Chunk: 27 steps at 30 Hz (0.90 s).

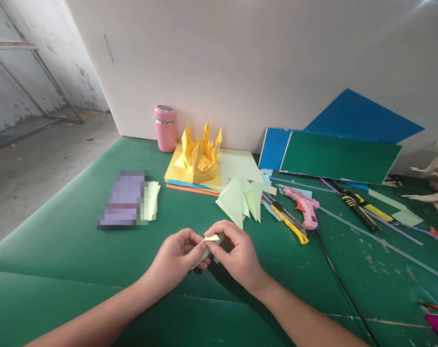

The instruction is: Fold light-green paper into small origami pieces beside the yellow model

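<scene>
Between my two hands, above the green table (106, 270), is a small folded piece of pale green paper (211, 238). My left hand (179, 253) pinches its left side between thumb and fingers. On the other side, my right hand (236, 253) pinches the upper right part; the fingers hide much of the paper. Just beyond my hands lie several folded pale green paper pieces (233, 197). Behind those, a folded yellow paper crown shape (200, 159) stands on a stack of coloured paper (173, 164).
A pink flask (166, 130) stands by the wall. A blurred purple rectangular object (125, 200) lies left, beside pale paper strips (152, 200). To the right are a yellow utility knife (287, 219), a pink glue gun (303, 205) with its cord, pliers (359, 205) and green and blue boards (338, 154).
</scene>
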Available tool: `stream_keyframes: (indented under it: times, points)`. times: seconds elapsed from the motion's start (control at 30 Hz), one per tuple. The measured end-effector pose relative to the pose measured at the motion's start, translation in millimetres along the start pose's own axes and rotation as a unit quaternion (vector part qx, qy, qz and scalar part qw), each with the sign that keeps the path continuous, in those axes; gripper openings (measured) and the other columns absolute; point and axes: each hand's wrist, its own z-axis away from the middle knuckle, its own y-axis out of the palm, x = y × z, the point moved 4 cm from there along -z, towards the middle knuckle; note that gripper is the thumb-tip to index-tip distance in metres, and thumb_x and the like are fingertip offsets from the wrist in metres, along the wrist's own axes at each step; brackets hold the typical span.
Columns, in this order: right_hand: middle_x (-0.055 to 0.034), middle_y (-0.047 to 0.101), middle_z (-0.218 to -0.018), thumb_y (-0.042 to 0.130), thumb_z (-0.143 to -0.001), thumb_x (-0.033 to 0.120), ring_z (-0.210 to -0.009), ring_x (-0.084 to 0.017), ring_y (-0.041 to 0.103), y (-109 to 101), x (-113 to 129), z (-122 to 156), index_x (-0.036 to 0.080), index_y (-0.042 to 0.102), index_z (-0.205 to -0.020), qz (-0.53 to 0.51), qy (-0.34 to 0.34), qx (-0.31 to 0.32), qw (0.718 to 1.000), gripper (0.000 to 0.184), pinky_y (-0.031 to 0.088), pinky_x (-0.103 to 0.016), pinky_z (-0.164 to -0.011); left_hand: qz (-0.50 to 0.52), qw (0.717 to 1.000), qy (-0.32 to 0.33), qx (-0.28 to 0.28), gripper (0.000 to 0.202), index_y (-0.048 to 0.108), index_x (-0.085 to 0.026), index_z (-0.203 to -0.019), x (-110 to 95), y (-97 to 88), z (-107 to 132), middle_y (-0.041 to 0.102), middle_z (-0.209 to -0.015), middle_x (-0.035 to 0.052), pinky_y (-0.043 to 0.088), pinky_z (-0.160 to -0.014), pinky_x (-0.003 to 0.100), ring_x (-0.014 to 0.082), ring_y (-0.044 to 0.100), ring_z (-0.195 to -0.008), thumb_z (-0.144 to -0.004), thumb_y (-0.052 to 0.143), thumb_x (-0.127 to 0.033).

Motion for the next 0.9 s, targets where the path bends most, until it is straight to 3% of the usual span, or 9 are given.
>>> stream_keyframes:
  times: [0.13, 0.23, 0.5, 0.67, 0.9]
  points:
    - [-0.0015, 0.06, -0.089, 0.066, -0.074, 0.026, -0.069, -0.013, 0.057, -1.0, -7.3, -0.5, 0.023, 0.057, -0.097, -0.084, 0.06, -0.005, 0.995, 0.025, 0.05, -0.025, -0.063, 0.032, 0.999, -0.006, -0.026, 0.04, 0.052, -0.017, -0.066, 1.6, -3.9, -1.1, 0.063, -0.057, -0.0019, 0.052, -0.056, 0.026, 0.0135, 0.063, -0.054, -0.058, 0.077, -0.048]
    - [-0.0005, 0.057, -0.087, 0.068, -0.072, 0.027, -0.066, -0.012, 0.055, -1.2, -10.0, -1.2, 0.023, 0.054, -0.093, -0.098, 0.078, 0.002, 0.992, 0.026, 0.05, -0.025, -0.061, 0.055, 0.998, -0.004, -0.036, 0.042, 0.053, -0.017, -0.068, 2.0, -5.7, -1.7, 0.064, -0.06, -0.0017, 0.053, -0.058, 0.026, 0.0133, 0.064, -0.058, -0.058, 0.077, -0.05]
    - [0.0003, 0.053, -0.078, 0.061, -0.077, 0.018, -0.073, -0.014, 0.055, -2.0, -0.4, -1.4, 0.022, 0.045, -0.069, -0.013, -0.032, -0.005, 0.999, 0.018, 0.05, -0.025, -0.063, 0.037, 0.998, 0.005, -0.041, 0.037, 0.053, -0.017, -0.068, 1.5, -5.3, -2.2, 0.063, -0.061, -0.0018, 0.054, -0.06, 0.027, 0.0136, 0.064, -0.059, -0.06, 0.077, -0.044]
    - [-0.0026, 0.058, -0.087, 0.06, -0.079, 0.016, -0.072, -0.014, 0.058, -3.4, 4.3, -0.7, 0.022, 0.057, -0.078, 0.041, -0.066, 0.006, 0.997, 0.007, 0.052, -0.026, -0.062, 0.049, 0.998, 0.011, -0.049, 0.037, 0.054, -0.017, -0.068, 1.6, -5.5, -1.7, 0.065, -0.064, -0.0021, 0.054, -0.059, 0.025, 0.0121, 0.064, -0.059, -0.06, 0.077, -0.044]
    - [-0.0029, 0.059, -0.085, 0.059, -0.079, 0.013, -0.08, -0.017, 0.061, -4.4, 7.6, 2.2, 0.022, 0.059, -0.074, 0.114, -0.112, -0.007, 0.987, 0.01, 0.051, -0.029, -0.072, 0.058, 0.997, 0.015, -0.052, 0.038, 0.055, -0.016, -0.068, 0.4, -4.8, -0.4, 0.065, -0.064, -0.0034, 0.054, -0.058, 0.022, 0.0095, 0.062, -0.056, -0.058, 0.078, -0.044]
